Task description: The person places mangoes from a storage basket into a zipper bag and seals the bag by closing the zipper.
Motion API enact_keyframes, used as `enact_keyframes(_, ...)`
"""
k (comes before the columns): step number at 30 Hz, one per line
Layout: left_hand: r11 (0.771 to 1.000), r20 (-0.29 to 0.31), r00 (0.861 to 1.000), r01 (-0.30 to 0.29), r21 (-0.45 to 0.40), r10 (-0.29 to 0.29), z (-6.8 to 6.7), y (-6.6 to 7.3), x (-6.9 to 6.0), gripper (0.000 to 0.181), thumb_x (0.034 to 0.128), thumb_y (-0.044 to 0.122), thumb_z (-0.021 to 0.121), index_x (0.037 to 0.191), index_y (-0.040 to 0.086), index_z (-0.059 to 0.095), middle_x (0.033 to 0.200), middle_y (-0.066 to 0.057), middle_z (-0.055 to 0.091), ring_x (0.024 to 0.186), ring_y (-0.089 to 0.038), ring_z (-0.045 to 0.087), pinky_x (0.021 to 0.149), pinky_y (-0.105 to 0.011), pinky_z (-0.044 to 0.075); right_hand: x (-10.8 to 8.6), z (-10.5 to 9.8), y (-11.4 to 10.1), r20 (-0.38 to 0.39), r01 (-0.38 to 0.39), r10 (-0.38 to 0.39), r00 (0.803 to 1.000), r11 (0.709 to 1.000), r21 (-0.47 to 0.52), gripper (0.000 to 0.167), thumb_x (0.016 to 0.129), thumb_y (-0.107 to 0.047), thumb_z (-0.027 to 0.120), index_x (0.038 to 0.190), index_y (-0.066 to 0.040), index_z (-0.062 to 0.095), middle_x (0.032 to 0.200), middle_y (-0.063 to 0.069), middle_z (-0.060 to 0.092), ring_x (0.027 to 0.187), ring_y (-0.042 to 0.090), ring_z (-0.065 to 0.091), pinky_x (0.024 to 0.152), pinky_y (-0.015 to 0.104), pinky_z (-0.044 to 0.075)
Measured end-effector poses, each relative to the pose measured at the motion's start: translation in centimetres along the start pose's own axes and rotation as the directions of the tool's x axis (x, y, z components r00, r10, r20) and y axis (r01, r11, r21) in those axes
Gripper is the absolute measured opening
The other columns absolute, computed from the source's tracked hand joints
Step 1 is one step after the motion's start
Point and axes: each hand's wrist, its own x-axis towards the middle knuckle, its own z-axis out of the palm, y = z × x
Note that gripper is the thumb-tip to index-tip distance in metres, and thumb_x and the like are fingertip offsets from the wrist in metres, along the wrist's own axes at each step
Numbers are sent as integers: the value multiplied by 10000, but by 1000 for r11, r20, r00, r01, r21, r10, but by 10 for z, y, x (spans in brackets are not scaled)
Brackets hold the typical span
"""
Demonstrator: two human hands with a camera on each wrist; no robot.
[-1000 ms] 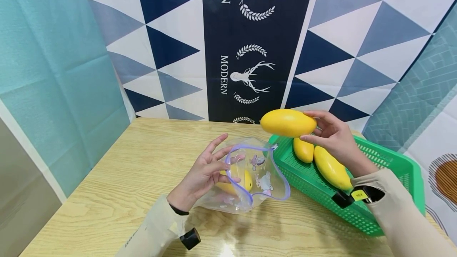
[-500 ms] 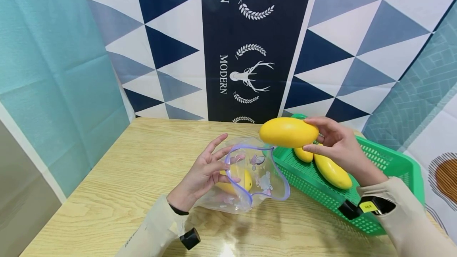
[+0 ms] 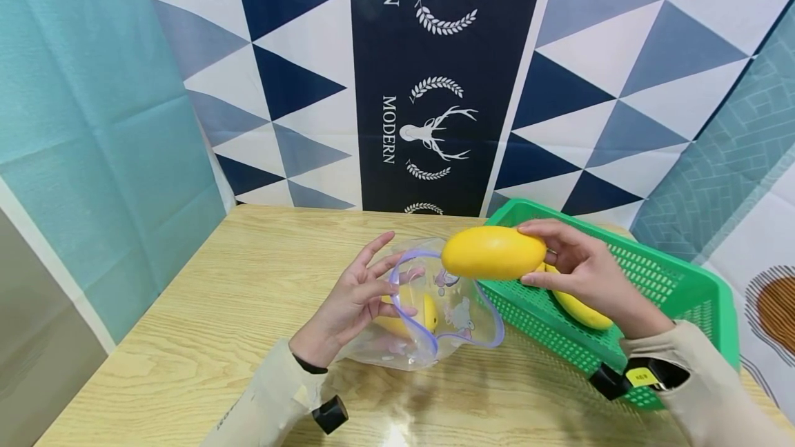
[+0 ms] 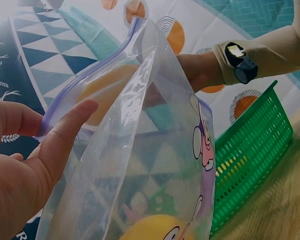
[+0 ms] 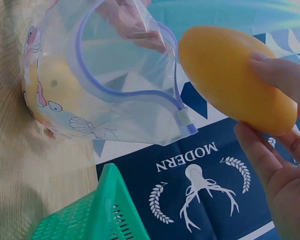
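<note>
Lower and a little closer to the clear bag (image 3: 457, 314), the held mango (image 3: 491, 254) has dropped from its place above the green basket (image 3: 673, 280); the bag and the left hand (image 3: 348, 302) keep their positions. Smooth, plump and oval with a softly glossy yellow skin, the mango hangs in the air at the bag's open mouth, outside it. The right hand (image 3: 586, 271) grasps one end, thumb on one side and fingers on the other. The left hand holds the bag by its rim, fingers spread, some of them inside the mouth.

The bag is thin, creased see-through film printed with cartoon figures, its mouth edged by a wavy lilac zip strip with a pale slider (image 5: 185, 117). Inside it lies another yellow mango (image 3: 428, 310), rounded and blurred by the film. To the right of the bag stands the basket, rigid plastic pierced with a fine lattice, with a long curved mango (image 3: 584, 308) on its floor and part of another mostly hidden by the right hand. Under the bag spreads the bench (image 3: 205, 316), pale wood-grained and faintly shiny. Behind the bag hangs a patterned cloth (image 3: 435, 54) of triangles and antlered heads.
</note>
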Motion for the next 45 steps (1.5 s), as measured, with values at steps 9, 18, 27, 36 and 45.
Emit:
enact_keyframes(9, 1000, -3, 1000, 3, 1, -3, 0, 1, 0, 799, 897, -184, 389, 1577, 167, 160, 1565, -203, 262, 1231, -238, 584, 734, -404, 617, -3, 4, 5, 87, 4, -3, 996, 1000, -15, 585, 797, 231, 666, 1333, 24, 561, 1327, 91, 543, 1082, 169, 641, 900, 276, 560)
enact_keyframes(18, 1000, -10, 1000, 5, -1, -5, -1, 1, -1, 807, 896, -187, 392, 1580, 169, 155, 1566, -204, 258, 1249, -250, 572, 740, -409, 615, -4, 10, 8, 139, 37, -28, 990, 998, -57, 565, 773, 213, 705, 1297, 50, 568, 1327, 76, 543, 1122, 161, 607, 898, 270, 561)
enact_keyframes(27, 1000, -5, 1000, 4, -7, -4, 0, 1, 0, 812, 895, -184, 401, 1580, 176, 157, 1571, -206, 252, 1262, -266, 562, 745, -417, 614, -3, 19, 10, 202, 62, -34, 979, 989, -135, 600, 743, 207, 736, 1297, 43, 575, 1308, 114, 544, 1145, 174, 569, 894, 298, 569)
enact_keyframes(36, 1000, -4, 1000, -6, -13, 6, 0, 1, -1, 813, 892, -189, 397, 1581, 170, 152, 1561, -203, 263, 1245, -255, 575, 747, -426, 612, -1, 27, 8, 243, 91, -34, 970, 969, -228, 596, 722, 162, 783, 1268, 16, 594, 1301, 79, 570, 1164, 158, 551, 884, 305, 574)
enact_keyframes(45, 999, 2, 1000, -19, -26, 19, 1, 0, -1, 808, 891, -190, 393, 1574, 176, 163, 1543, -191, 288, 1236, -248, 582, 749, -428, 609, -2, 34, 11, 249, 114, -42, 968, 953, -281, 610, 702, 123, 821, 1252, -48, 619, 1273, 80, 595, 1165, 137, 561, 882, 307, 575)
